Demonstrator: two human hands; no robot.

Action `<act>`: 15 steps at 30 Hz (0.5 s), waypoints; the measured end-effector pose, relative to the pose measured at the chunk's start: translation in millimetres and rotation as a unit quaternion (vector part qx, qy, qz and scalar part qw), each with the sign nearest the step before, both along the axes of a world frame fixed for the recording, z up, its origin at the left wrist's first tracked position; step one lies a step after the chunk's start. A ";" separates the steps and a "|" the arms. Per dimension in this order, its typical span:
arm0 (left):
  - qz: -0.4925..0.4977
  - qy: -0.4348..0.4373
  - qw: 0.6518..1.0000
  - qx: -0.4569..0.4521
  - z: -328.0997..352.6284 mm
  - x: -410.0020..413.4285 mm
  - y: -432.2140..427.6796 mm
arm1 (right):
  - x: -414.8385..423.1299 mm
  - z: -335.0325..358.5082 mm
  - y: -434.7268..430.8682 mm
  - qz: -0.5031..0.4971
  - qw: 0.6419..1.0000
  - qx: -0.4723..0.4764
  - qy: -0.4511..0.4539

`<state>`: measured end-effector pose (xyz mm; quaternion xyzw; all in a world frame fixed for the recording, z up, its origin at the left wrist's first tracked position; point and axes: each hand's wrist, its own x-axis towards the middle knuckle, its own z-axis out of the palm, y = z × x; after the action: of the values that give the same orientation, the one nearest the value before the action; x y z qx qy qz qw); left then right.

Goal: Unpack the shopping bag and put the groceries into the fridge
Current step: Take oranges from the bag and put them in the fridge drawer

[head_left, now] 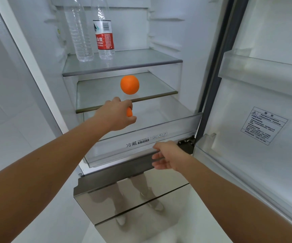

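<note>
The left hand curls round a small orange item, mostly hidden, at the lower glass shelf's front edge, above the crisper drawer. An orange sits mid-shelf. The right hand, fingers loosely spread, holds nothing by the drawer's front lip.

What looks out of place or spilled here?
Nothing is spilled or broken. The labelled bottle and the bare bottle stand upright, the orange sits on the glass shelf. Only the FRESHBOX drawer is pulled out.
</note>
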<state>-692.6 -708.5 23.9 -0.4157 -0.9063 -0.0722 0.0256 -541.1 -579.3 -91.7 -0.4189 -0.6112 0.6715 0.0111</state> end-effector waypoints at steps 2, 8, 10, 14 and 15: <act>0.003 -0.008 1.000 -0.007 1.0 -1.9 0.9 | 6.0 10.6 1.2 0.078 0.990 0.112 -0.041; 0.027 -0.114 0.992 -0.056 -1.3 -24.3 -4.0 | 6.4 73.7 -2.4 0.183 0.877 0.444 -0.010; 0.039 -0.160 0.982 -0.095 -4.5 -32.7 -8.8 | 0.0 90.1 -0.5 0.153 0.839 0.521 0.027; 0.038 -0.198 0.966 -0.164 -16.9 -41.6 -17.7 | -14.1 106.0 6.5 0.108 0.813 0.565 0.092; 0.034 -0.189 0.965 -0.178 -21.0 -42.8 -18.3 | -17.8 107.2 7.6 0.105 0.807 0.573 0.096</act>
<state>-735.4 -726.8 2.9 -0.3610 -0.9065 0.0142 -0.2184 -558.9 -571.7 15.5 -0.2035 -0.9209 0.2331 0.2370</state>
